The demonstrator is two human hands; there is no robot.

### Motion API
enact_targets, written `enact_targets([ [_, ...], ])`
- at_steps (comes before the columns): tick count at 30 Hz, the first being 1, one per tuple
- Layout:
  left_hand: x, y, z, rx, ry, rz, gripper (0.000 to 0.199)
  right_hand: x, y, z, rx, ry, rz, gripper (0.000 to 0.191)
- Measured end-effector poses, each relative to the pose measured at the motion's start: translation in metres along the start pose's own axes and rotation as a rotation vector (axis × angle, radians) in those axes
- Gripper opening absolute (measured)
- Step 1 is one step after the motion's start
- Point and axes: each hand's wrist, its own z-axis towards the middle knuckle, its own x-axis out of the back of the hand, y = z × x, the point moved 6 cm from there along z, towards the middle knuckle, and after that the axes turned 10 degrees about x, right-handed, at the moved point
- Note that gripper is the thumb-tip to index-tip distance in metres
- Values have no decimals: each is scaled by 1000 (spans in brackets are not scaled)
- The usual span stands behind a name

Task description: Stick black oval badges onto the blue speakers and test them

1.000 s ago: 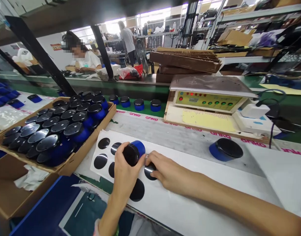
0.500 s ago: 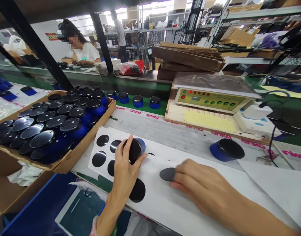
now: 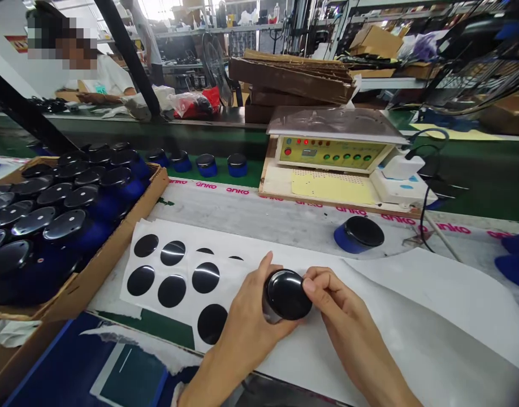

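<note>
My left hand (image 3: pixel 245 322) is wrapped round a squat round casing (image 3: pixel 269 312), tilted with its black face up. A glossy black round sticker (image 3: pixel 290 293) lies over that face. Thumb and fingers of my right hand (image 3: pixel 338 302) pinch the sticker's right edge, against the casing's rim. Whether the sticker lies fully flat there I cannot tell. Under and left of my hands spreads a white sticker sheet (image 3: pixel 188 269) with several black round stickers on it. One black sticker (image 3: pixel 212 324) is just beside my left wrist.
At left, a cardboard box (image 3: pixel 132 226) holds several blue-and-black casings. More casings (image 3: pixel 237 165) stand in a row behind. A single casing (image 3: pixel 359 234) sits to the right, before a control box (image 3: pixel 331 152) with lit buttons and a cable. Another person (image 3: pixel 109 79) sits across the bench.
My right hand has brought the round sticker left to the casing. My left hand has moved right with the casing and turned its face up. The view has shifted right.
</note>
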Motion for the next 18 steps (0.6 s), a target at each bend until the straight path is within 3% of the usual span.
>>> enact_targets([
  [8, 1, 2, -1, 25, 10, 15, 94, 1, 5, 3, 16, 5, -61, 29],
  [18, 2, 4, -1, -7, 30, 37, 88, -2, -12, 5, 200, 60, -322, 29],
])
